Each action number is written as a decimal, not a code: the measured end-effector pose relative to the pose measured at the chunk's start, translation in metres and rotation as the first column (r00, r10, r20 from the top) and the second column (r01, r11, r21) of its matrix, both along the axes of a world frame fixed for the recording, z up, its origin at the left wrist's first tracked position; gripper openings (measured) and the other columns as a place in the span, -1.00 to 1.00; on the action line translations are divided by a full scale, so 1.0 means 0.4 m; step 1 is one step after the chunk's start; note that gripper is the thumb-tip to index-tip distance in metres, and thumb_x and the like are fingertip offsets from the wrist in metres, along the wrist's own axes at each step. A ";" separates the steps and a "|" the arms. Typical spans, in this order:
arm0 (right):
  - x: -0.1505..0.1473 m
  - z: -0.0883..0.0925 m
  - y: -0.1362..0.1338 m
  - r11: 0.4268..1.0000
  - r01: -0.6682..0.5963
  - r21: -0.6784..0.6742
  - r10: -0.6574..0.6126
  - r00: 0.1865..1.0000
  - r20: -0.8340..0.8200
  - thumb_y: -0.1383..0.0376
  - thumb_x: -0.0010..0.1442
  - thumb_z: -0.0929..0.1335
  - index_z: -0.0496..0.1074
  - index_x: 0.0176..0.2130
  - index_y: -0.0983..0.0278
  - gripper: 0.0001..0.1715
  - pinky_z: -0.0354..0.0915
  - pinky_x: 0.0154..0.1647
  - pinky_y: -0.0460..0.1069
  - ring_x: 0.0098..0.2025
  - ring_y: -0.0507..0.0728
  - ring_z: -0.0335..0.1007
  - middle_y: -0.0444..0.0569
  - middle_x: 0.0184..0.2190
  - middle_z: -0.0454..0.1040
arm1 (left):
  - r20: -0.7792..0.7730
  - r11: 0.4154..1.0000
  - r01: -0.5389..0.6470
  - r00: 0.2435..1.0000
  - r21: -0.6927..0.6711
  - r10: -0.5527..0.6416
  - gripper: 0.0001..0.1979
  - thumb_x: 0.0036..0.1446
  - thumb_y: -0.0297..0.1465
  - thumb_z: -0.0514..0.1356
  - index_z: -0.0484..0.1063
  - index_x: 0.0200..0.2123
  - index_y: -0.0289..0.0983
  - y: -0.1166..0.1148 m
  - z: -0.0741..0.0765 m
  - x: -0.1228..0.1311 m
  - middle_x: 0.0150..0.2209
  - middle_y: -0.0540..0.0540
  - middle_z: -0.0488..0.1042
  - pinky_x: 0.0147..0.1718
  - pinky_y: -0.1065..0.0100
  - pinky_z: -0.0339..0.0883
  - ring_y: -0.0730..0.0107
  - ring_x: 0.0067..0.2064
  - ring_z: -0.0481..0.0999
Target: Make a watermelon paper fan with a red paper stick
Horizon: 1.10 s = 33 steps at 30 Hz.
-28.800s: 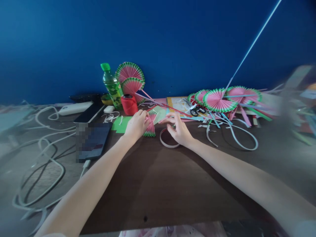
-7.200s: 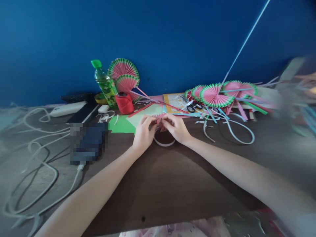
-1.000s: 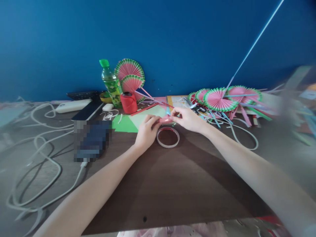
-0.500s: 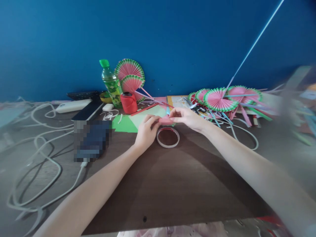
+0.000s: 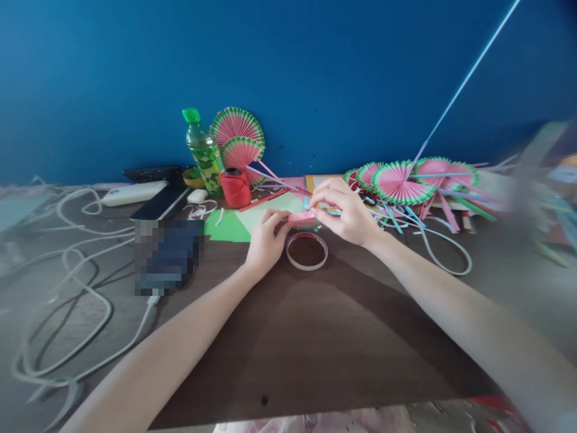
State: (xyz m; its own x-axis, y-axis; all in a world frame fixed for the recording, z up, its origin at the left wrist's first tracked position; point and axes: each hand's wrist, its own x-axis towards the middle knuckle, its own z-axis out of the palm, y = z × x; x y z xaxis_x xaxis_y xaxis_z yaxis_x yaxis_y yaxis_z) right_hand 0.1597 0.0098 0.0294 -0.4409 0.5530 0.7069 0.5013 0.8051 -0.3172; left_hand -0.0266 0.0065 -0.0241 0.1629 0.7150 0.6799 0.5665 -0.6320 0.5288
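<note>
My left hand [image 5: 267, 239] is closed, its thumb and fingertips pinching the left end of a pink folded paper strip [image 5: 300, 216] with a bit of green along its lower side. At the strip's other end, my right hand [image 5: 345, 210] is raised with bent fingers, its fingertips pinching that end. A shallow round clear-rimmed dish [image 5: 307, 251], dark inside, lies on the table just below the paper. Behind my hands are a pale green sheet [image 5: 256, 210] and a bright green sheet [image 5: 225, 227].
Pink-and-green pleated paper fans [image 5: 403, 182] lie piled at the right, with others [image 5: 237, 129] against the blue wall. A green-capped bottle [image 5: 202, 150] stands beside a red roll [image 5: 235, 189]. A blurred-out dark device [image 5: 171, 255] and white cables [image 5: 67, 264] occupy the left.
My right hand has lifted slightly and turned, its fingers now more curled above the paper's right end. The left hand keeps its place; the pink strip shows more between the hands.
</note>
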 end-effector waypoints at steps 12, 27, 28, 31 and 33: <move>-0.008 -0.037 0.019 0.998 -0.059 -0.013 0.060 0.987 0.150 0.35 0.15 0.28 0.37 -0.40 0.23 -0.90 0.20 -0.17 0.07 -0.24 0.13 0.25 -0.03 -0.36 0.37 | -0.029 0.999 0.027 0.999 0.036 -0.026 -0.90 0.11 -0.47 0.13 0.40 -0.26 -0.26 -0.002 0.000 0.000 -0.30 -0.05 0.40 -0.28 0.40 0.36 0.48 -0.31 0.42; -0.021 -0.035 0.014 0.945 0.058 -0.322 -0.041 0.997 0.060 0.31 0.14 0.27 0.27 -0.44 0.26 -0.88 0.21 -0.25 0.02 -0.29 0.10 0.27 -0.05 -0.39 0.34 | -0.045 0.998 0.046 0.998 0.037 -0.044 -0.90 0.11 -0.47 0.13 0.40 -0.27 -0.27 -0.004 0.003 0.002 -0.31 -0.05 0.39 -0.30 0.40 0.35 0.49 -0.34 0.40; -0.023 -0.033 0.013 0.936 0.062 -0.347 -0.046 0.997 0.054 0.30 0.13 0.28 0.26 -0.45 0.26 -0.87 0.20 -0.25 0.02 -0.29 0.09 0.27 -0.06 -0.40 0.34 | -0.047 0.998 0.048 0.998 0.039 -0.046 -0.90 0.12 -0.47 0.13 0.40 -0.27 -0.27 -0.005 0.004 0.002 -0.31 -0.05 0.39 -0.30 0.40 0.35 0.49 -0.34 0.40; -0.026 -0.030 0.009 0.910 0.061 -0.410 -0.057 0.998 0.023 0.25 0.13 0.29 0.25 -0.46 0.27 -0.83 0.19 -0.26 0.02 -0.32 0.08 0.27 -0.07 -0.43 0.36 | -0.052 0.998 0.044 0.998 0.038 -0.042 -0.90 0.12 -0.47 0.12 0.40 -0.27 -0.26 -0.007 0.006 0.004 -0.30 -0.05 0.39 -0.28 0.39 0.36 0.47 -0.32 0.41; -0.026 -0.034 0.009 0.890 0.040 -0.453 -0.058 0.998 -0.025 0.19 0.10 0.31 0.24 -0.46 0.26 -0.78 0.18 -0.29 0.01 -0.36 0.07 0.26 -0.09 -0.45 0.36 | -0.052 0.999 0.041 0.998 0.032 -0.039 -0.90 0.11 -0.47 0.13 0.40 -0.27 -0.26 -0.008 0.006 0.005 -0.30 -0.05 0.38 -0.27 0.38 0.36 0.47 -0.31 0.41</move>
State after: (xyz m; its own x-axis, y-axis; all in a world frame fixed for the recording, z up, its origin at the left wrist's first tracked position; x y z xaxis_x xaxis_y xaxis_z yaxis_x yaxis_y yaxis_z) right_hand 0.1495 0.0133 0.0158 -0.3839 0.8369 0.3900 0.5174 0.5449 -0.6598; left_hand -0.0245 0.0032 -0.0216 0.2264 0.6842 0.6932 0.5661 -0.6716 0.4780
